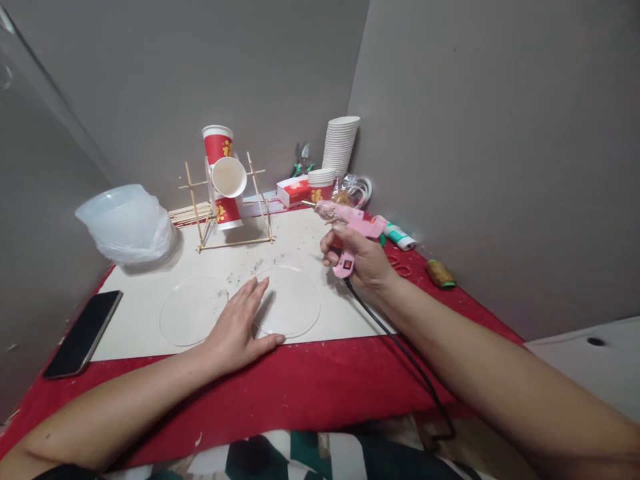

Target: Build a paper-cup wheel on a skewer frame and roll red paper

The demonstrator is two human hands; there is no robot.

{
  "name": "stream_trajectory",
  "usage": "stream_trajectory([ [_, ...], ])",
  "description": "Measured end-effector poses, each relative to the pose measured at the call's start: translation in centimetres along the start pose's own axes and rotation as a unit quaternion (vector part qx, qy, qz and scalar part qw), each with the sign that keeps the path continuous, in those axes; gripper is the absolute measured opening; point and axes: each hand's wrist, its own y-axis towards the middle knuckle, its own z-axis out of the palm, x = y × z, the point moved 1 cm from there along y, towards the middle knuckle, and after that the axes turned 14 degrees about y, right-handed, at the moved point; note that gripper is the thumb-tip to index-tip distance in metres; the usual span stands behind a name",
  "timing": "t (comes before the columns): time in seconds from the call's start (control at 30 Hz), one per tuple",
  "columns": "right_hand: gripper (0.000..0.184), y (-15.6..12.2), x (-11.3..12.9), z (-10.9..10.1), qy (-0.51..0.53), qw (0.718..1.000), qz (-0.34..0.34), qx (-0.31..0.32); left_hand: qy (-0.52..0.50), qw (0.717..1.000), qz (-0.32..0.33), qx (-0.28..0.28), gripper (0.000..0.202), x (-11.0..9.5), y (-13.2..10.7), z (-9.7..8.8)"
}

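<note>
Two clear round discs [193, 312] lie flat, side by side, on a white board [135, 340] spread over a red cloth [300, 387]. The left hand [245, 323] is open, palm down with its fingers extended, covering part of the near edge of the right-hand disc [297, 300]; whether it presses on it cannot be told. The right hand [363, 257] grips a pink hot glue gun [350, 217] above the board, nozzle pointing leftward. The gun partly hides a short stack of red paper cups [321, 183], and its black cord [395, 340] runs down across the cloth beside the forearm.

Behind the discs stands a wooden-stick frame [235, 243] bearing paper cups [220, 145], with loose sticks [193, 215] just beyond. A bag-wrapped tub [125, 223] takes the left side, a smartphone [84, 333] in front of it. At the back are pliers [303, 160], a red-and-white box [294, 191], a tall white cup stack [341, 145] and a coiled white cable [366, 192]. Red scissors [401, 268], partly behind the right hand, lie near a spool of gold thread [441, 273] and a green-and-white tube [400, 235].
</note>
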Motion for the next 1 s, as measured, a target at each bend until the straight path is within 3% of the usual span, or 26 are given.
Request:
stream_trajectory([
  [0.43,0.044,0.0,-0.9,0.0,-0.027,0.999,-0.022,-0.010,0.069,0.998,0.000,-0.006,0.097,-0.2,-0.2,0.0],
  [1.0,0.037,0.1,-1.5,-0.7,-0.039,0.999,0.018,-0.030,0.181,0.980,0.073,-0.045,0.065,-0.5,-0.3,-1.0],
])
